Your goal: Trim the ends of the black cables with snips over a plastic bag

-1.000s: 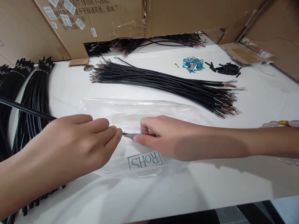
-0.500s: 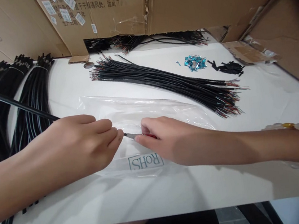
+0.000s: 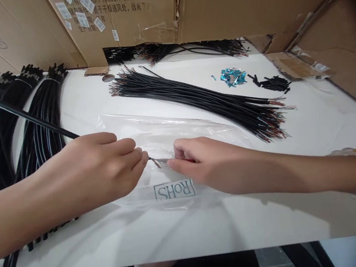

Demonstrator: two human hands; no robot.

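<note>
My left hand (image 3: 104, 168) is closed around a black cable (image 3: 33, 118), which runs out past the knuckles to the upper left. At its fingertips the cable's stripped end shows thin, fanned-out wires (image 3: 157, 163). Facing it, my right hand (image 3: 209, 162) is closed on a red-handled metal tool (image 3: 190, 160); my fingers cover most of it, so its exact kind is hidden. A short gap separates the fingers of the two hands. Beneath both lies a clear plastic bag (image 3: 125, 127) printed with "RoHS".
Behind the bag lies a bundle of black cables (image 3: 186, 95) with stripped ends. More cable bundles (image 3: 41, 102) lie left. Blue foil scraps (image 3: 233, 77) and black sheath offcuts (image 3: 275, 83) sit at the back right. Cardboard (image 3: 230, 5) walls the white table's (image 3: 178, 237) rear.
The tool has drawn back to the right from the cable's tip, and thin wires now show there where a black end was before. My left hand keeps its hold.
</note>
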